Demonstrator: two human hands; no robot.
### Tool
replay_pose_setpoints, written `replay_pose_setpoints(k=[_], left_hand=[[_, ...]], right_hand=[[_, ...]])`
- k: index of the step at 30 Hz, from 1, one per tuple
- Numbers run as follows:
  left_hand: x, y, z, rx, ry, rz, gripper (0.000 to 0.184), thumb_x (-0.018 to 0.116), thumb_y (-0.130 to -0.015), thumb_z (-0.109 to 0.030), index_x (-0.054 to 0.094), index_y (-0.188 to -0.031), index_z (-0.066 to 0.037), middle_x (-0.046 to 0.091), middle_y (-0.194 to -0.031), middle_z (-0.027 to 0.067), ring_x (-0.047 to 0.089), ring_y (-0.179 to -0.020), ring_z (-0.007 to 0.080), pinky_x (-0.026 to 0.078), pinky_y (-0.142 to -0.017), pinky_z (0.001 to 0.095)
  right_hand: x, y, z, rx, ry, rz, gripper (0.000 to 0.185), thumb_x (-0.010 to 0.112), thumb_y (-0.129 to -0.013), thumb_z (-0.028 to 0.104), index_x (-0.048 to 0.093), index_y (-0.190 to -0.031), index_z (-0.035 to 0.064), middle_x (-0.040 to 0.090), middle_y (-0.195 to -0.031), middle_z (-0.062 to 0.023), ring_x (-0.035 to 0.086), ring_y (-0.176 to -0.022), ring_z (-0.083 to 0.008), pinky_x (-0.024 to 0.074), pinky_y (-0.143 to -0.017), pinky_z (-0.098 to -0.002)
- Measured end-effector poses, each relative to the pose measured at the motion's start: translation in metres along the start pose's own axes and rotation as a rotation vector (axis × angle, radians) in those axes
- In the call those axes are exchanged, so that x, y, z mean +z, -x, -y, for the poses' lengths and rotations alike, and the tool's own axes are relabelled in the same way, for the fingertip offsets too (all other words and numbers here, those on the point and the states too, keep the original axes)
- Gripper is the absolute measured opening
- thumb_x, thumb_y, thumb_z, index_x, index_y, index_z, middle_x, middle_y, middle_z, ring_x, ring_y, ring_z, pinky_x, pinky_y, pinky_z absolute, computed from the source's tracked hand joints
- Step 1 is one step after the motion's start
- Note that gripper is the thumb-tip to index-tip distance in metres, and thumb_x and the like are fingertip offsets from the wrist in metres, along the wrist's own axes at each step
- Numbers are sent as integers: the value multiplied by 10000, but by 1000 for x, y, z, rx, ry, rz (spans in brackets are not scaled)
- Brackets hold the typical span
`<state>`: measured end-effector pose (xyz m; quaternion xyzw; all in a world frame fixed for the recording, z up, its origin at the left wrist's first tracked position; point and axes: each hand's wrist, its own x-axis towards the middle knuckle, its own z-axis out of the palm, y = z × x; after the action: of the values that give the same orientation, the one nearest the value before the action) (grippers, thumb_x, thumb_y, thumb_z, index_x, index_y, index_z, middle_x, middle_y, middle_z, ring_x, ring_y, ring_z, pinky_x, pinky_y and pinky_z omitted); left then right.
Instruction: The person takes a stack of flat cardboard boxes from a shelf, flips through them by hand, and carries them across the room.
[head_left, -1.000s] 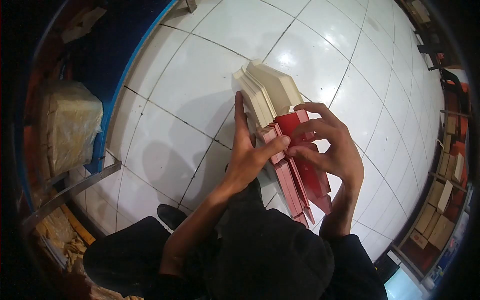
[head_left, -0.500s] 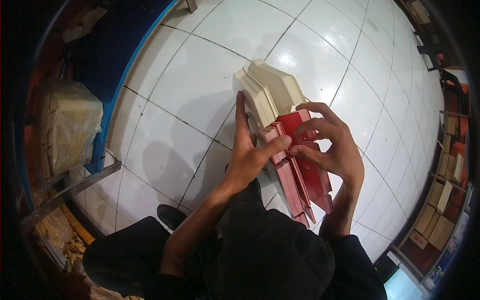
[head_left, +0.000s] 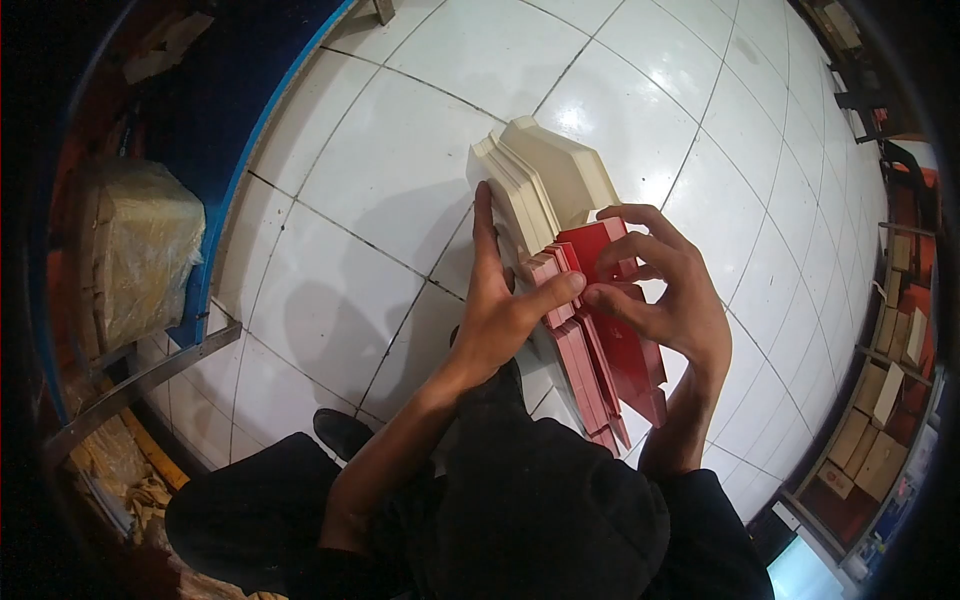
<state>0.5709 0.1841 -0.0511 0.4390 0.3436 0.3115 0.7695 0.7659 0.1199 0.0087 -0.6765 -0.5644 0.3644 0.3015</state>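
Wears black on every clothed part in view. Shows a black right sleeve [head_left: 705,530], matt, ending near the elbow; likewise a black left sleeve [head_left: 365,572], similar in length, too dim for reading seams or hem. Bears black cloth [head_left: 545,510] across the middle, broad, rounded in outline, dull in finish, impossible to assign to a particular garment. Wears a black trouser leg [head_left: 250,515] on the left, broad in shape, plain, partly lost in shadow. Wears a dark shoe [head_left: 343,432], rounded in outline. Has a bare left hand [head_left: 495,315] and bare right hand [head_left: 685,305], both slim-fingered, above slender, uncovered forearms [head_left: 400,440].
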Motion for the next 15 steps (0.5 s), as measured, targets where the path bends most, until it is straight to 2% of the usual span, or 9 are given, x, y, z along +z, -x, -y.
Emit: replay_pose_setpoints(k=[15], left_hand=[[-1, 0, 2, 18, -1, 0, 1268, 818, -850, -234, -156, -1620, 22, 319, -1560, 275, 439, -1416, 345, 444, -1136, 427]], right_hand=[[-1, 0, 6, 37, -24, 13, 282, 860, -805, 194, 760, -1013, 31, 627, -1324, -139, 732, -1013, -259, 646, -847, -382]])
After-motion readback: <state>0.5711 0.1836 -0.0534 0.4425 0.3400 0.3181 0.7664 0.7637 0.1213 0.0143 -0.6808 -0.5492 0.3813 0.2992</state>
